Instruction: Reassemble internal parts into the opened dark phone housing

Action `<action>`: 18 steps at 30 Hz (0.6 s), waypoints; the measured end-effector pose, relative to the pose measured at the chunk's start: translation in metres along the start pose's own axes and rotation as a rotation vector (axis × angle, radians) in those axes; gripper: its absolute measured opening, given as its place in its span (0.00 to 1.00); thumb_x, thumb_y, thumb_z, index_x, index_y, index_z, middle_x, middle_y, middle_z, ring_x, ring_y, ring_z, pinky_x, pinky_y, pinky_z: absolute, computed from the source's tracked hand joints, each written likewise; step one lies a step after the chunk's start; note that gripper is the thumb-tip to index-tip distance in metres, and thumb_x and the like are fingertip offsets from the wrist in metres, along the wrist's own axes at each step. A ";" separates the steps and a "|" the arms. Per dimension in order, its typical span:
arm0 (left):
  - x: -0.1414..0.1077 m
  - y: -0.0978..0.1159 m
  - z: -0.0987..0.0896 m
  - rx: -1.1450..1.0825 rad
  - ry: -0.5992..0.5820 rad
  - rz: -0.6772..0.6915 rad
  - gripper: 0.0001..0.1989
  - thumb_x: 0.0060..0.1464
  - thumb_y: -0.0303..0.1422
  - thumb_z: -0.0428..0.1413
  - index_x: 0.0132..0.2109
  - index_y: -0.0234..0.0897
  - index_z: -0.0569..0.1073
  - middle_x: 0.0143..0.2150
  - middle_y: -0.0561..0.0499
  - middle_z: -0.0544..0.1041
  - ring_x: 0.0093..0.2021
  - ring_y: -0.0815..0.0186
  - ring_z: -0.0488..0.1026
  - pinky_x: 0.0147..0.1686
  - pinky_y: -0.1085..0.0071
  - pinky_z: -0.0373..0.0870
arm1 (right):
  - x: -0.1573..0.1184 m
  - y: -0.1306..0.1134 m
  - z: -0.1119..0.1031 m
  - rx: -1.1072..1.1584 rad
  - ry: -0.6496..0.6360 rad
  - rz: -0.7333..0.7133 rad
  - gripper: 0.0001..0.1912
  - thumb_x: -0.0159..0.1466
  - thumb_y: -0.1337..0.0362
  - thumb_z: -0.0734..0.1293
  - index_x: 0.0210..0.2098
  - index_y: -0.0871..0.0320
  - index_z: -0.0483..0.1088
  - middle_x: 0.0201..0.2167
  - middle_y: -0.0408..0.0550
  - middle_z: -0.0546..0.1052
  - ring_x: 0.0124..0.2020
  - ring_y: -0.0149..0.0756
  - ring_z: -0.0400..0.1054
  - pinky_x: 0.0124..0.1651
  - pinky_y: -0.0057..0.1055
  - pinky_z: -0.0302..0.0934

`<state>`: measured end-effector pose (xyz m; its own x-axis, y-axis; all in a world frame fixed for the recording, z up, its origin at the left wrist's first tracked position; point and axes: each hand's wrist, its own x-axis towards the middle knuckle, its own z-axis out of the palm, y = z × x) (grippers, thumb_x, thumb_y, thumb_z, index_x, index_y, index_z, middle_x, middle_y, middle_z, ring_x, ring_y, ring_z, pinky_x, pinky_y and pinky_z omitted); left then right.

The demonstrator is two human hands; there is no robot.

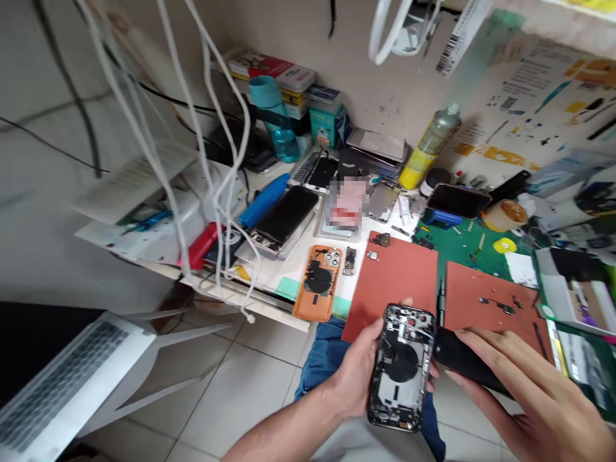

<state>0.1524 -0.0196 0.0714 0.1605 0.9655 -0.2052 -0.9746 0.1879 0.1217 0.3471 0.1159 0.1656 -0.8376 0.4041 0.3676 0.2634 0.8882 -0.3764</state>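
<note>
Phone housing (399,366) gripped in left hand (353,375), right hand (539,404) over black object (464,360), grip unclear, below edge of red mat (392,289)

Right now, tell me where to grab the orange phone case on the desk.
Pinch the orange phone case's long sides near its lower end, coming from the desk's front edge, I'd say: it lies flat, and that end sits farthest from the small circuit board beside it.
</note>
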 end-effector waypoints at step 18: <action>-0.002 0.002 0.015 0.071 0.088 -0.004 0.39 0.75 0.52 0.44 0.82 0.42 0.46 0.45 0.38 0.87 0.41 0.50 0.86 0.45 0.57 0.79 | 0.017 -0.021 -0.021 -0.120 -0.244 0.017 0.23 0.76 0.65 0.68 0.68 0.59 0.67 0.52 0.59 0.80 0.46 0.48 0.76 0.47 0.47 0.78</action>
<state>0.1525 -0.0187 0.0862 0.1467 0.9459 -0.2895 -0.9601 0.2066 0.1886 0.3378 0.1089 0.1978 -0.9192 0.3679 0.1404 0.3215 0.9070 -0.2720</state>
